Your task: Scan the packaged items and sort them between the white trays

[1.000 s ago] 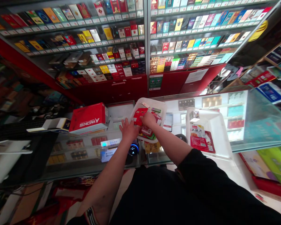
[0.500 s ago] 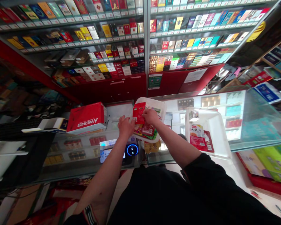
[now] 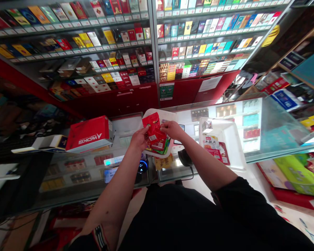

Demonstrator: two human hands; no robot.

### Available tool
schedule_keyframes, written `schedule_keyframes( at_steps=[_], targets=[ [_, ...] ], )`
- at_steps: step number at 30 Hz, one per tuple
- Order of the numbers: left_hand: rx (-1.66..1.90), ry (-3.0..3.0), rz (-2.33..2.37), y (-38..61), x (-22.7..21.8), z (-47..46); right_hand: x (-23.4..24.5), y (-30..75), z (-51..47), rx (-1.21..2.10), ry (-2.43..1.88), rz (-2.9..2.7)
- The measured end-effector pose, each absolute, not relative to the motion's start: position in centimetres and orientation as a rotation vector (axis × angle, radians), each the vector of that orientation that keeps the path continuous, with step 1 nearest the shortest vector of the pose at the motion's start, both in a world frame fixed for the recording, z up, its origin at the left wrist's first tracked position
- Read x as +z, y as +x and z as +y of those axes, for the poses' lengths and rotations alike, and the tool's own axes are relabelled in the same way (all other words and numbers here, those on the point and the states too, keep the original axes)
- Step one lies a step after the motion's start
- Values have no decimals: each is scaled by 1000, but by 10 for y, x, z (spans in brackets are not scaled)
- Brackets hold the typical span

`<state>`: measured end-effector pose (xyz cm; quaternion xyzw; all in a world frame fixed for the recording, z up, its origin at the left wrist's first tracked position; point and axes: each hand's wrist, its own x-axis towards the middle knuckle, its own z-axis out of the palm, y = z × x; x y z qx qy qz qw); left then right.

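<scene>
A red snack packet (image 3: 152,126) is held between my two hands above a white plastic tray (image 3: 146,112). My left hand (image 3: 140,138) pinches its left edge. At its right edge, the fingers of my right hand (image 3: 173,130) are closed on it. Under it, several packets lie in the tray, among them a dark red packet (image 3: 160,144) and a green one (image 3: 167,145). Whether a second red packet overlaps the held one, I cannot tell.
A second white tray (image 3: 237,146) at right holds a few packets (image 3: 211,143) and a small box (image 3: 207,126). A red carton (image 3: 90,134) stands left on the glass counter (image 3: 269,139). A round blue-lit device (image 3: 143,166) is beside my left forearm. Shelves of cigarette packs (image 3: 125,78) rise behind.
The red packet has been raised and tilted, and my left hand has gone from loose fingers beside it to pinching its edge. The whole view has shifted, so things appear farther left.
</scene>
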<state>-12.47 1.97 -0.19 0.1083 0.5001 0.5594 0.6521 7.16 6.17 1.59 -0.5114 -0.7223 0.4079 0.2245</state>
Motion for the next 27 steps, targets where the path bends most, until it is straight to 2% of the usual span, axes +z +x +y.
schedule_keyframes(
  at_steps=[7, 15, 20, 27],
  targets=[
    [1387, 159, 1180, -94, -5, 22, 15, 104, 46, 1206, -1589, -2029],
    [1526, 237, 1181, -55, -11, 23, 5, 144, 45, 1230, -1629, -1722],
    [1466, 380, 1158, -35, -29, 15, 6, 173, 42, 1013, -1764, -1821],
    [1378, 605, 1234, -19, -51, 9, -8, 211, 38, 840, -1720, -1926]
  ],
)
